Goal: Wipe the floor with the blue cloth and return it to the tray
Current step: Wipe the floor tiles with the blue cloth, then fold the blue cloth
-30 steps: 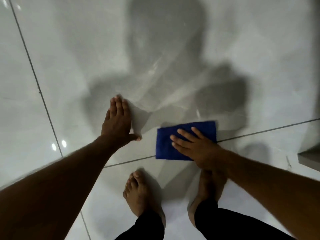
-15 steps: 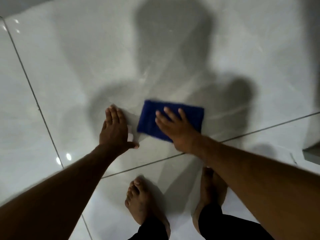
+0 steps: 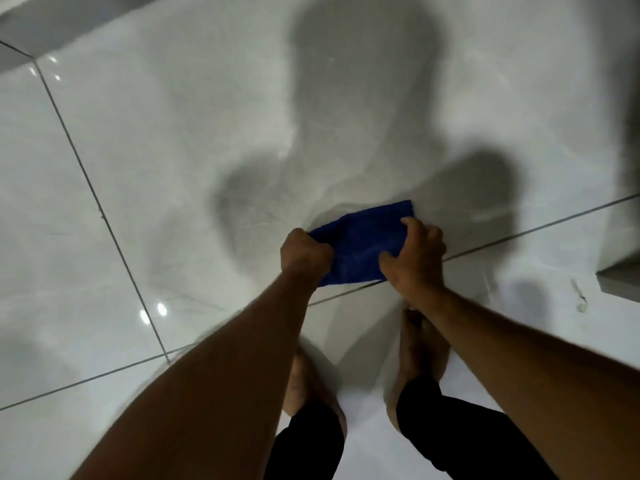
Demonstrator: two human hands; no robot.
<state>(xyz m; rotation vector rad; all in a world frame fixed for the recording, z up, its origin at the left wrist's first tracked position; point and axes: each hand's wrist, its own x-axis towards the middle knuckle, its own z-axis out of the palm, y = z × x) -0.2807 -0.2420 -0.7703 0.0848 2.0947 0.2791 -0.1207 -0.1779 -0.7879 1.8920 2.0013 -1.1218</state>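
item: dark blue terry cloth, rectangular, soft (image 3: 363,240). lies on the glossy pale grey tiled floor (image 3: 173,168), near edge along a dark grout line (image 3: 519,232), just ahead of two bare feet (image 3: 420,344).
left hand (image 3: 303,252): clenched on the cloth's left edge, fabric bunched in the fist.
right hand (image 3: 414,252): fingers curled over the right edge, thumb on the cloth, grasping it.
tray: not in view.
step, judged: gathering the cloth off the floor. lift both edges together, keep the folds closed so nothing trails, then locate the tray before carrying.
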